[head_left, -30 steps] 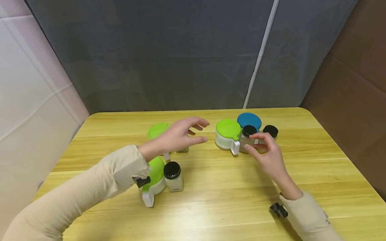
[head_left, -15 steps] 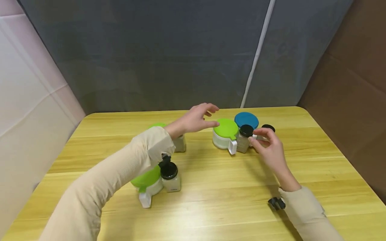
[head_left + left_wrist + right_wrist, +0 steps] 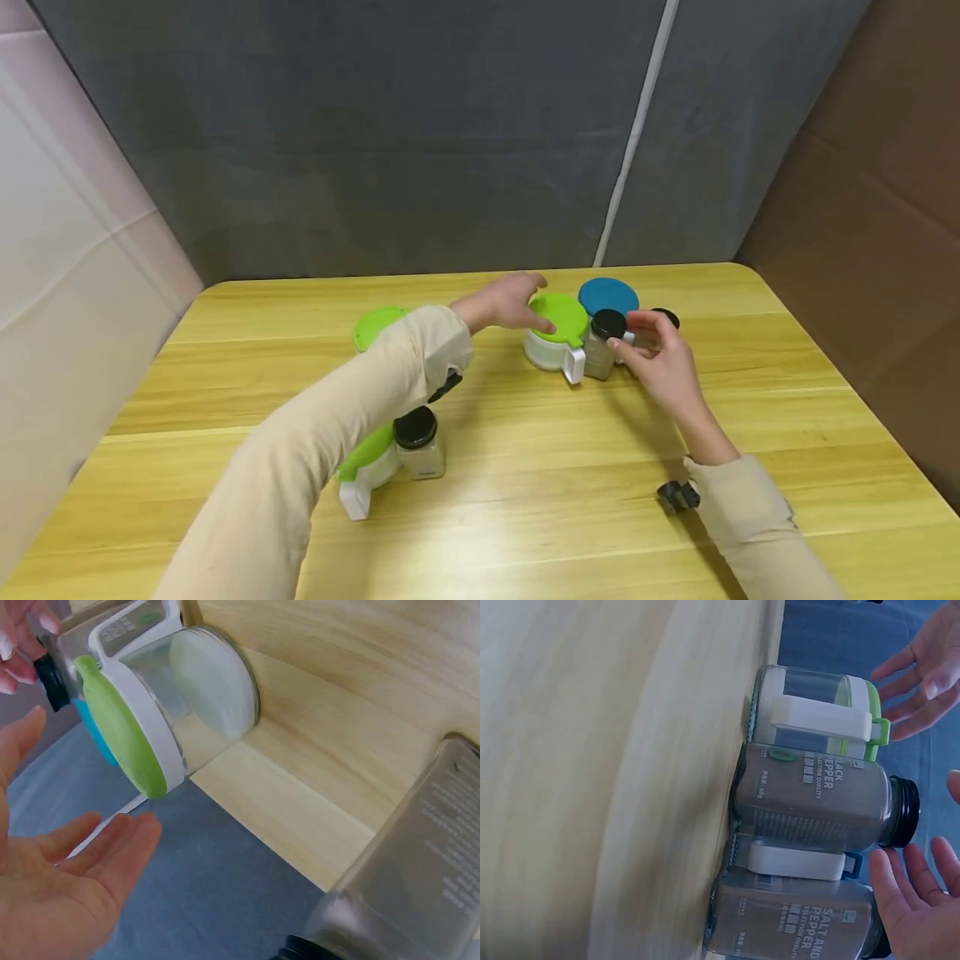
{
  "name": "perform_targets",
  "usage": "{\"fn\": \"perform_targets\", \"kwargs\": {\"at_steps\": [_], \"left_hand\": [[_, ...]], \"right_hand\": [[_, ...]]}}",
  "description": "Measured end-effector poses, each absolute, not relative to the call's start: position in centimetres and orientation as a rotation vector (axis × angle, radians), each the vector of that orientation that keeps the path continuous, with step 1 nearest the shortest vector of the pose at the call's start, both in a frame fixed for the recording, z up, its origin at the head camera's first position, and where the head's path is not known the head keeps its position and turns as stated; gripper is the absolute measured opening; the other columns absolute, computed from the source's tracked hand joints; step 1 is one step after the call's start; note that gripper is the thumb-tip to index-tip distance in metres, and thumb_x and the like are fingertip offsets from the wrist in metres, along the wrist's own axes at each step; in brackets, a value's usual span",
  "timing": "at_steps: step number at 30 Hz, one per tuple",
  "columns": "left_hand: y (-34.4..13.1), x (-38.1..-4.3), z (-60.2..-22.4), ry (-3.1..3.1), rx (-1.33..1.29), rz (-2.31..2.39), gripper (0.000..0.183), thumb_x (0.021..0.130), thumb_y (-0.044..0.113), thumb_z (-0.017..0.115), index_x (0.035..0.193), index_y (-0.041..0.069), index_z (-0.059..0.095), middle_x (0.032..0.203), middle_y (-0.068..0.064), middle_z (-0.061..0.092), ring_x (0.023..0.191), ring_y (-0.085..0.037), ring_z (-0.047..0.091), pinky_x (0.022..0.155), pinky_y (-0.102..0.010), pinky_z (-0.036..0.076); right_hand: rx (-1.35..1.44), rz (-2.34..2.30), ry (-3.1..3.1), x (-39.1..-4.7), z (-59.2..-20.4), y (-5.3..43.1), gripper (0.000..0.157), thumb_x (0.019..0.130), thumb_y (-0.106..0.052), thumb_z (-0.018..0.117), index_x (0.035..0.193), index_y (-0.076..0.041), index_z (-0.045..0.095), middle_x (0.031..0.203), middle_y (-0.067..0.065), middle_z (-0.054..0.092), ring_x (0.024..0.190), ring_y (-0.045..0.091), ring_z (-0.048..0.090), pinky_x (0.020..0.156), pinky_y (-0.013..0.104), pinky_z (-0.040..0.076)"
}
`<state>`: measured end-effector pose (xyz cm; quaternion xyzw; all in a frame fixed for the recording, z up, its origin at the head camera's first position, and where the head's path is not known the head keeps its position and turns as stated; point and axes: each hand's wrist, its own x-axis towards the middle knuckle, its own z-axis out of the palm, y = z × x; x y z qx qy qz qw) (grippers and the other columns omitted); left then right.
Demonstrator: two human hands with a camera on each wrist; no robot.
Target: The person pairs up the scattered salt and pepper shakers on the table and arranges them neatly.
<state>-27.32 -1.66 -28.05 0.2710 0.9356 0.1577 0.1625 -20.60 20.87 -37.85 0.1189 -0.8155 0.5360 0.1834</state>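
Observation:
My left hand (image 3: 504, 302) hovers by the green lid of a clear seasoning jar (image 3: 557, 315) with a white handle. In the left wrist view its fingers (image 3: 124, 859) are spread, apart from the lid. Beside that jar stands a black pepper jar (image 3: 810, 799) with a black cap. My right hand (image 3: 663, 375) is at this cap, thumb and fingers parted around it; whether they touch it I cannot tell. A blue-lidded jar (image 3: 608, 294) stands behind. A salt and pepper jar (image 3: 795, 919) is at the right, partly hidden by my right hand in the head view.
On the left of the wooden table (image 3: 562, 500) are a green-lidded jar (image 3: 375, 323), another green-lidded jar (image 3: 371, 462) nearer the front and a black-capped jar (image 3: 422, 450). My left sleeve covers part of this group. A dark cloth (image 3: 360, 142) hangs behind the table.
My left hand has moved right, over to the green-lidded jar beside the black pepper jar. My right hand has stayed near the black cap, shifting only slightly. The jars keep their places.

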Motion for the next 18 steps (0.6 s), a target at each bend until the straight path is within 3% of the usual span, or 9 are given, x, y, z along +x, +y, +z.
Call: {"fn": "perform_targets", "kwargs": {"at_steps": [5, 11, 18], "left_hand": [[-0.8, -27.5, -28.3, 2.679, 0.732, 0.319, 0.079, 0.077, 0.038, 0.066, 0.136, 0.002, 0.027, 0.137, -0.012, 0.032, 0.122, -0.023, 0.031, 0.099, -0.031, 0.026], [-0.1, -27.5, -28.8, 2.668, 0.682, 0.246, 0.088, 0.074, 0.04, 0.068, 0.138, 0.003, 0.021, 0.136, -0.014, 0.031, 0.12, -0.024, 0.032, 0.098, -0.032, 0.027], [0.4, -27.3, -29.2, 2.665, 0.621, 0.201, 0.093, 0.072, 0.041, 0.07, 0.139, 0.003, 0.017, 0.135, -0.013, 0.03, 0.118, -0.024, 0.034, 0.097, -0.032, 0.029]], "right_hand": [[0.303, 1.489, -2.376, -20.0, -36.9, 20.3, 0.051, 0.08, -0.026, 0.066, 0.118, 0.0, 0.045, 0.114, 0.014, 0.049, 0.101, 0.029, 0.05, 0.076, 0.031, 0.046], [0.299, 1.518, -2.387, -20.7, -38.0, 20.5, 0.053, 0.078, -0.024, 0.068, 0.121, -0.004, 0.045, 0.115, 0.014, 0.048, 0.102, 0.025, 0.05, 0.076, 0.028, 0.046], [0.216, 1.385, -2.51, -19.7, -35.9, 19.2, 0.056, 0.081, -0.026, 0.065, 0.123, 0.0, 0.041, 0.12, 0.017, 0.047, 0.107, 0.029, 0.047, 0.08, 0.041, 0.044]]}}
